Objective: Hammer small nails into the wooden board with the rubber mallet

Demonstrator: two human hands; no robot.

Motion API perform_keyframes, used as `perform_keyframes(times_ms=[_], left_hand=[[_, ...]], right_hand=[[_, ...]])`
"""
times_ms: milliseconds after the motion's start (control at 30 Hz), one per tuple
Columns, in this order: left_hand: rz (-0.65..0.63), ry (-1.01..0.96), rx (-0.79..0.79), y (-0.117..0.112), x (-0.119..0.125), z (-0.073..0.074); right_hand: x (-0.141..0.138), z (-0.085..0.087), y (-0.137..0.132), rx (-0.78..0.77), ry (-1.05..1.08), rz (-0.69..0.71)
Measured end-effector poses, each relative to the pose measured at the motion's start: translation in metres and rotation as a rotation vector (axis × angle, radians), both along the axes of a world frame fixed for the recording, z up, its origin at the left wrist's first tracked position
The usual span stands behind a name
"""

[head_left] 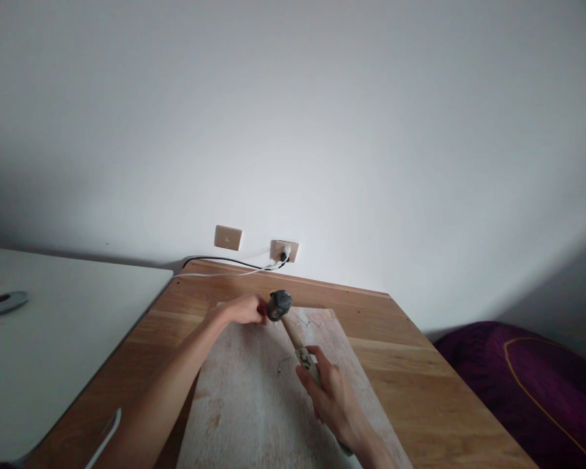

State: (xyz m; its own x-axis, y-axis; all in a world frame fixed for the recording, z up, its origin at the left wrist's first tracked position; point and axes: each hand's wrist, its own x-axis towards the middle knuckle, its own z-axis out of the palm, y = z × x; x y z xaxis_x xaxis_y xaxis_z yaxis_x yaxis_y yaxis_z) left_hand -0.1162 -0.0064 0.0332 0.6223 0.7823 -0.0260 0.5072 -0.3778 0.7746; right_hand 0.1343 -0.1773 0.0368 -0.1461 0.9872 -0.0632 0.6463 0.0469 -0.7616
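Observation:
My right hand [328,391] is closed around the wooden handle of a hammer [293,329]. The hammer's dark metal head [279,305] sits at the far end of a pale whitewashed board [254,404] on the wooden table [420,391]. My left hand [247,309] reaches to the board's far end, fingers pinched together right beside the hammer head; what they pinch is too small to make out. A bent nail [283,363] lies loose on the board between my hands. Other small nails lie near the board's far right corner [317,321].
A white tabletop [53,339] with a grey ring [2,302] stands at left. On the wall behind are a switch plate [227,237] and a socket [284,251] with black and white cables. A purple bedcover [532,384] lies at right.

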Motion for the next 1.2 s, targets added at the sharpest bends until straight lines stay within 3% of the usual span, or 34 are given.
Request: perform_keyframes(times_ms=[633,1000,1200], left_hand=[[0.043,0.031,-0.028,0.002,-0.004,-0.007],[-0.027,-0.028,0.084,0.014,-0.009,-0.021],[0.056,-0.119,0.152,0.011,-0.011,-0.022]], right_hand=[[0.000,-0.001,0.001,0.008,0.006,-0.037],[-0.005,0.005,-0.001,0.017,0.024,0.033],[-0.003,0.003,0.000,-0.021,-0.028,0.034]])
